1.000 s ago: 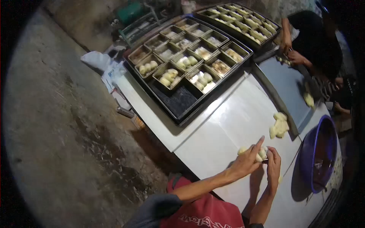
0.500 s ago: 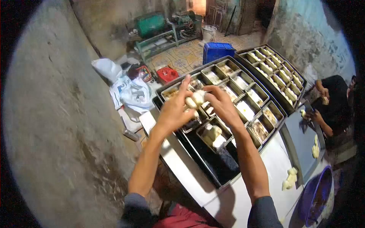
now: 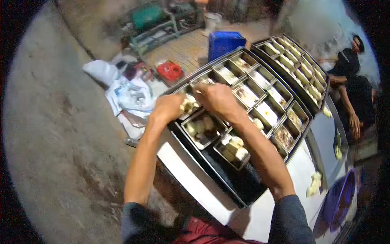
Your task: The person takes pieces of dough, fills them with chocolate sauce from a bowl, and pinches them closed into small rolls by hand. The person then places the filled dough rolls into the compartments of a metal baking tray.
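Note:
My left hand [image 3: 167,108] is curled over the near-left corner of a metal loaf tin [image 3: 178,89], its fingers closed on pale dough pieces [image 3: 188,105]. From the other side my right hand [image 3: 219,99] bends its fingers down against the same dough; its fingertips are partly hidden and blurred. Just nearer to me, a second tin [image 3: 203,127] holds several rounded dough pieces. Another tin [image 3: 232,150] beside it also has dough lumps inside. All these tins stand on a black tray [image 3: 239,183].
More tins [image 3: 268,112] fill the tray, with a second tray [image 3: 298,65] of dough-filled tins beyond. A blue crate [image 3: 225,44] stands behind. At right are a grey metal table [image 3: 321,134], loose dough [image 3: 314,185], a purple basin [image 3: 339,201] and another person [image 3: 353,85]. White sacks [image 3: 130,95] lie left.
Both hands have lowered from above the tins into the far-left tin, bringing the dough with them. My view has shifted slightly. The other person has straightened, and their hand hangs lower.

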`<state>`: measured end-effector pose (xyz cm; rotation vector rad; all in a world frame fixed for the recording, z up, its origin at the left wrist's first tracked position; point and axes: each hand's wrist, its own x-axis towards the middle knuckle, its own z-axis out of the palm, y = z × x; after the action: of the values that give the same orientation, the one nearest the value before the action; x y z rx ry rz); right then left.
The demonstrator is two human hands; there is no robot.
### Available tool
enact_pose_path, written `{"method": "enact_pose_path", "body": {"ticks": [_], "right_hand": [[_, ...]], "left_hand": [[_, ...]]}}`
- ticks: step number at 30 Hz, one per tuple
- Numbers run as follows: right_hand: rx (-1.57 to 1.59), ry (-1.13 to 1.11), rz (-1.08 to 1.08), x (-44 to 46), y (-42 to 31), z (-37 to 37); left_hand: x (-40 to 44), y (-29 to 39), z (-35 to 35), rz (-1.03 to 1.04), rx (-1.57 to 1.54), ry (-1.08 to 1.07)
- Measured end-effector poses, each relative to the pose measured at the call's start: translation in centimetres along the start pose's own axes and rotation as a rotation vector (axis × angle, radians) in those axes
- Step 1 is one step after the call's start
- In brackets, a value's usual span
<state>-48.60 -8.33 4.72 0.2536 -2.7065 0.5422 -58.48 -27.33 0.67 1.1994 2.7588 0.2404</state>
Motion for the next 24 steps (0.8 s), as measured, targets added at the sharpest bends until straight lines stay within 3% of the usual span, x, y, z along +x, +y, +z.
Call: {"method": "enact_pose_path", "body": {"ticks": [2,3,4,6,7,8,9,10,11,14,16,17,18,19,20,21,22,24], "right_hand": [[0.025,0.065,0.009,-4.5,1.8,-4.2],[0.101,0.128,0.06,-7.5,2.0,-7.1],[0.164,0.198,0.122,-11.0,1.9,-10.0],[0.192,0.307,0.365,-19.6,2.8,-14.7],[0.236,0.37,0.527,-24.2,2.9,-16.6],[0.271,0.447,0.686,-30.0,3.0,-18.6],[0.239,0.567,0.84,-36.0,3.1,-20.0],[0.121,0.593,1.013,-42.1,2.8,-21.5],[0.03,0.634,1.178,-48.3,1.9,-22.7],[-0.358,0.72,1.525,-63.7,-2.6,-24.5],[-0.296,0.624,1.781,-69.0,-5.8,-25.7],[-0.247,0.568,1.901,-71.1,-6.9,-25.7],[-0.26,0.572,1.779,-72.9,-7.2,-25.0],[-0.271,0.576,1.655,-74.5,-7.2,-24.0],[-0.283,0.577,1.525,-75.8,-6.9,-23.0],[-0.33,0.419,1.543,-76.5,-6.6,-22.2],[-0.309,0.373,1.509,-76.1,-6.1,-21.5],[-0.433,0.293,1.321,-76.6,-5.1,-21.0]], "left_hand": [[-0.9,1.6,-1.8,0.015,-0.039,-0.039],[-1.5,1.1,-0.7,0.069,-0.114,0.112],[-2.1,1.9,-1.7,0.054,-0.134,0.069],[-3.2,2.4,-3.2,0.047,-0.06,0.04],[-4.2,1.9,-4.6,0.166,-0.163,0.063],[-5.3,3.1,-5.0,0.075,-0.207,0.127],[-6.5,3.9,-5.5,0.141,-0.281,0.174],[-7.5,4.9,-5.7,0.022,-0.318,0.183],[-7.7,2.4,-5.1,0.107,-0.355,0.197],[-12.1,10.3,-6.9,0.049,-0.464,0.18],[-14.9,21.5,-8.1,0.332,-0.505,0.198],[-16.3,25.6,-6.3,0.278,-0.65,0.299],[-16.1,24.1,-3.9,0.344,-0.726,0.068],[-17.4,29.3,-2.3,0.257,-0.8,0.029],[-17.9,34.0,-0.5,0.382,-0.908,-0.108],[-18.4,38.8,1.3,0.418,-1.023,-0.279],[-18.4,42.9,3.6,0.599,-0.824,-0.278],[-19.5,51.3,6.8,0.729,-0.8,-0.476]]}}
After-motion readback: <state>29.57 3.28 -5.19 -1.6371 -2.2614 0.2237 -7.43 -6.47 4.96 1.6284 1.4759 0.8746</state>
